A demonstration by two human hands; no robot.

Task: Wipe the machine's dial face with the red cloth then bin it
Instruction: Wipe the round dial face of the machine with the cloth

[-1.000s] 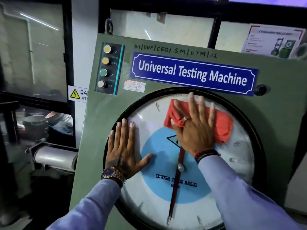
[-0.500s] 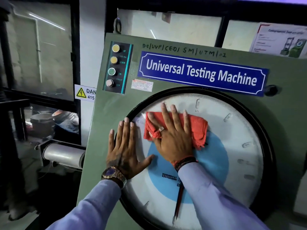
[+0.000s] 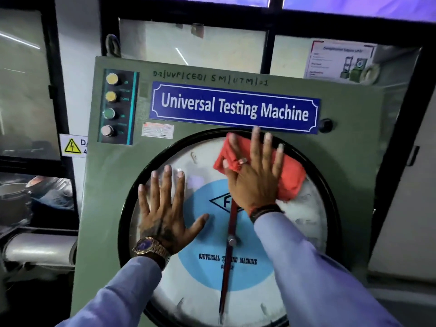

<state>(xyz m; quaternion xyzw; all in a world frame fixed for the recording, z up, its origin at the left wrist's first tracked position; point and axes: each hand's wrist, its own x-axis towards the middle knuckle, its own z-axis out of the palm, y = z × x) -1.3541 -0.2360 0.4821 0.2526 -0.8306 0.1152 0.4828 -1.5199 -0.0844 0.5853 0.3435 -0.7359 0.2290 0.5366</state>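
The round dial face point(image 3: 259, 291), white with a blue centre and a red pointer, fills the lower front of the green machine point(image 3: 113, 190) inside a black rim. My right hand point(image 3: 253, 175) presses the red cloth point(image 3: 291, 178) flat against the upper part of the dial, fingers spread, fingertips reaching the top rim. My left hand point(image 3: 162, 208) lies flat and open on the dial's left side, a gold watch on its wrist. No bin is in view.
A blue "Universal Testing Machine" nameplate point(image 3: 233, 107) sits above the dial. A column of push buttons point(image 3: 111, 105) is at the upper left, a black knob point(image 3: 325, 125) at the right. A metal cylinder point(image 3: 40, 249) juts out at the left, below a hazard sign point(image 3: 73, 146).
My right hand has swept the red cloth from the dial's upper left up and rightward to the top of the dial. My left hand has stayed flat in place.
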